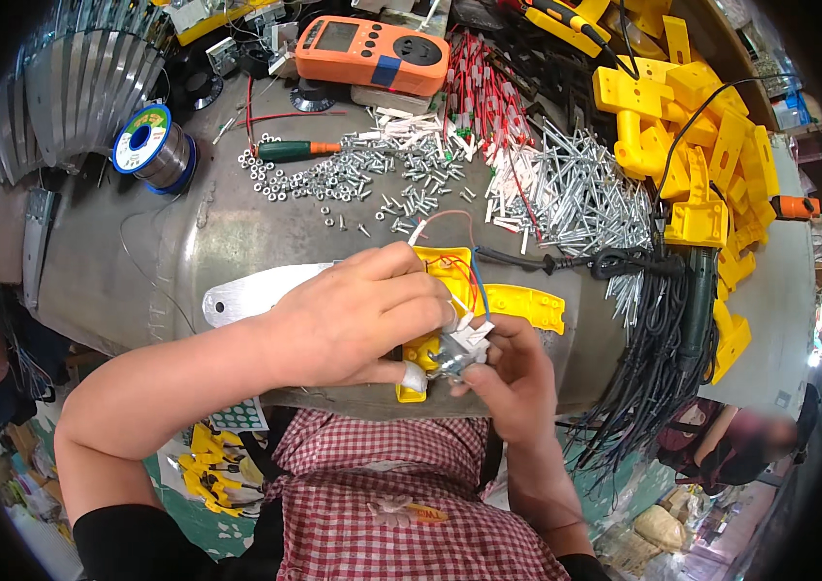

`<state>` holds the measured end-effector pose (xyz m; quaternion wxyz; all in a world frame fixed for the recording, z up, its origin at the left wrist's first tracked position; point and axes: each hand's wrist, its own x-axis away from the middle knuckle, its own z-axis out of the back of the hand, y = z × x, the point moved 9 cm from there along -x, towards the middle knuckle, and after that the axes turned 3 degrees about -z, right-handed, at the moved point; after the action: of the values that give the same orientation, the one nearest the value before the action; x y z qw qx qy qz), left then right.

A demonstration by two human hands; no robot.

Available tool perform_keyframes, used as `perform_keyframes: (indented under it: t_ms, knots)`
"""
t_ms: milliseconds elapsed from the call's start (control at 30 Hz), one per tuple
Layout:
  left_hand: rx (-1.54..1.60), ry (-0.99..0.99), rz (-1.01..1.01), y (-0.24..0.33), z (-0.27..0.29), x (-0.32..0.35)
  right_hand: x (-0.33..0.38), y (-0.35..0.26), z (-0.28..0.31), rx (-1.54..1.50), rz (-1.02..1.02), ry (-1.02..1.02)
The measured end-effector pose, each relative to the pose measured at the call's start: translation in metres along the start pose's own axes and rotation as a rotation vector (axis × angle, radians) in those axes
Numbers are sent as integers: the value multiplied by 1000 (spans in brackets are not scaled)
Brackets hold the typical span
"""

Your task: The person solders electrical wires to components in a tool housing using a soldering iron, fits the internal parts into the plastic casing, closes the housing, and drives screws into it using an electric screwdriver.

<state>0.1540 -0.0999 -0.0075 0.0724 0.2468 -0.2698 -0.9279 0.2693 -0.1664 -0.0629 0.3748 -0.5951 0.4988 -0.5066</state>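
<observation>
Between my hands is a small part (454, 354) of shiny metal and white plastic, possibly a motor, with red and blue wires (477, 281) rising from it. My right hand (517, 380) grips it from the right, thumb in front. From the left, my left hand (372, 308) reaches over it with curled fingers; what they pinch is hidden. White wrapping covers one of that hand's fingertips. Partly hidden beneath lies an open yellow plastic housing (524, 304), its curved handle pointing right. A flat silvery-white blade-shaped plate (261, 292) lies under my left wrist.
Screws (420, 167), nuts and long bolts (590, 189) lie in piles beyond my hands. A screwdriver (296, 151), solder spool (154, 150) and orange meter (372, 55) stand farther back. Black cables (629, 358) hang over the right edge, near yellow housings (701, 126). Another person sits right.
</observation>
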Motion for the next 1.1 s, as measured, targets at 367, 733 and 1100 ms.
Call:
perform_keyframes:
  t_ms: [367,733,1100]
  knots:
    - [48,21,-9,-2,3,-2,-7,-3,3,-89,-45,-199]
    - [-2,21,32,-1,0,-3,-7,-34,-12,748,300,-190]
    - [10,60,118,-4,1,0,-11,-14,8,423,209,-90]
